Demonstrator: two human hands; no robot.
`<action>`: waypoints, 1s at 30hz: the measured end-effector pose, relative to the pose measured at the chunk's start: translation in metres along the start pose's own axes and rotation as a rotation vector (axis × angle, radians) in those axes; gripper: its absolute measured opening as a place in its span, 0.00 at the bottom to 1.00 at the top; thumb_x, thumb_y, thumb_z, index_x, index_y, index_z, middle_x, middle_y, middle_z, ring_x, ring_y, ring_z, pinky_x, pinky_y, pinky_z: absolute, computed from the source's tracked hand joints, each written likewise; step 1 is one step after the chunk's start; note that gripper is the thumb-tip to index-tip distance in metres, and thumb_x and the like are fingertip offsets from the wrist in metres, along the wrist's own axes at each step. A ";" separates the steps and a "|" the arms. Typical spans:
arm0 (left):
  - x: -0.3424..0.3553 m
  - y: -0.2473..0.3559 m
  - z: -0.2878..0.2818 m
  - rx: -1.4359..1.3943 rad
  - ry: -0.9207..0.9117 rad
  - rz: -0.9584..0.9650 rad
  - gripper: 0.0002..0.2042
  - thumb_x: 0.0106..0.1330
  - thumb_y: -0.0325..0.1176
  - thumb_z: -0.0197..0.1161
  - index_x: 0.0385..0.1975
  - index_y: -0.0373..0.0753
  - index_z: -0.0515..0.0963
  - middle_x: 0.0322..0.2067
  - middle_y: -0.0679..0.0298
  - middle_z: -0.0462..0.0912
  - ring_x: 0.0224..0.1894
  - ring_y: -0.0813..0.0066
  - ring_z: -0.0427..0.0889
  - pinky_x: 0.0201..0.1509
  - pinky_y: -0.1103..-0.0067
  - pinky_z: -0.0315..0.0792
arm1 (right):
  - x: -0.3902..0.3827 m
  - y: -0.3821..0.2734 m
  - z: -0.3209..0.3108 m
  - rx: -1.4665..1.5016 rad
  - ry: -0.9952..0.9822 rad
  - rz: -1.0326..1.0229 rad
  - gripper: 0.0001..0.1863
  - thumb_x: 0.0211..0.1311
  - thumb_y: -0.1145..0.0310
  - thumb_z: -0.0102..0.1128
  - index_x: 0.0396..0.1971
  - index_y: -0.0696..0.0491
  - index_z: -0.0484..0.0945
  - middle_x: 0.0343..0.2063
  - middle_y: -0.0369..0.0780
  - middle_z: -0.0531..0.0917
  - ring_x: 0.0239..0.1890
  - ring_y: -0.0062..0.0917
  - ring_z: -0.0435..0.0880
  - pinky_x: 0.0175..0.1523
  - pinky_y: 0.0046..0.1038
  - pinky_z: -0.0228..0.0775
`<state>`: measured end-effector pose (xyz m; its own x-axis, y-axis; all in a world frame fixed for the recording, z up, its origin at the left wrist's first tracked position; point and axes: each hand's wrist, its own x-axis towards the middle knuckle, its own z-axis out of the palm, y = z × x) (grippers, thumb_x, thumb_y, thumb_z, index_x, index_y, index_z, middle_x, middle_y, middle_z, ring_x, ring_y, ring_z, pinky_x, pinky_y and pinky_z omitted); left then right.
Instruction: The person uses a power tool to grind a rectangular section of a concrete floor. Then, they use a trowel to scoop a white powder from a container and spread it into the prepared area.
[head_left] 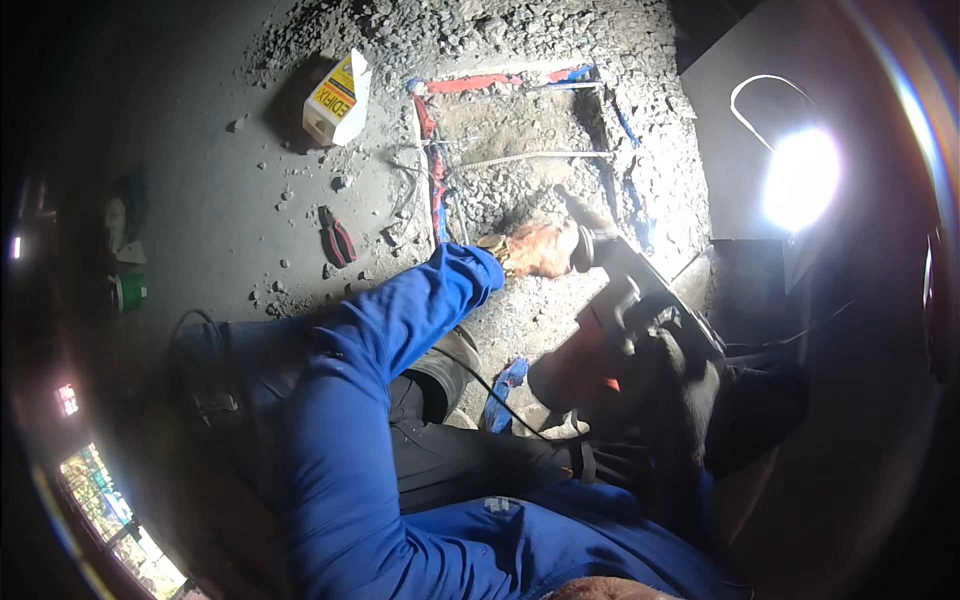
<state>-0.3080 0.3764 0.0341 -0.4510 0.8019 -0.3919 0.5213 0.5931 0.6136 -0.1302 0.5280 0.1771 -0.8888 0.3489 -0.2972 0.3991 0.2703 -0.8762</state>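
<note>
My left hand, with a gold-coloured watch at the wrist, grips the front of a dark red and black power hammer. Its metal bit points into the rubble of a recess, edged with red and blue tubing and crossed by thin bars. My right hand, dark and in shadow, is closed on the hammer's rear; its fingers are hard to make out. A blue scrap lies below, beside a black cable.
A white jug with a yellow label and red-and-black pliers lie on the grey floor to the left. Broken concrete surrounds the recess. A bright lamp stands at the right. My bent legs are underneath me.
</note>
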 end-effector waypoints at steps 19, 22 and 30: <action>0.042 -0.038 0.099 0.304 0.271 -0.029 0.23 0.62 0.38 0.54 0.53 0.30 0.67 0.33 0.54 0.80 0.33 0.56 0.81 0.37 0.60 0.72 | 0.028 0.068 -0.001 0.116 0.140 0.085 0.13 0.62 0.66 0.53 0.43 0.55 0.74 0.29 0.44 0.80 0.28 0.29 0.79 0.32 0.30 0.70; 0.056 -0.026 0.084 0.041 0.086 -0.152 0.17 0.60 0.35 0.53 0.47 0.34 0.70 0.34 0.53 0.81 0.37 0.54 0.79 0.41 0.60 0.70 | 0.030 0.070 -0.001 0.096 0.210 0.124 0.12 0.61 0.67 0.53 0.42 0.55 0.75 0.28 0.43 0.79 0.28 0.29 0.79 0.32 0.30 0.70; 0.063 -0.017 0.061 0.146 0.274 -0.087 0.07 0.54 0.32 0.57 0.27 0.37 0.79 0.23 0.54 0.82 0.27 0.59 0.84 0.29 0.68 0.76 | 0.046 0.077 -0.001 0.108 0.309 0.130 0.09 0.58 0.68 0.54 0.36 0.55 0.75 0.26 0.41 0.79 0.26 0.27 0.79 0.32 0.29 0.69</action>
<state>-0.3007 0.4215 -0.0429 -0.6665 0.7102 -0.2268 0.5621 0.6785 0.4730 -0.1406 0.5658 0.0963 -0.7149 0.6341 -0.2947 0.4638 0.1147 -0.8785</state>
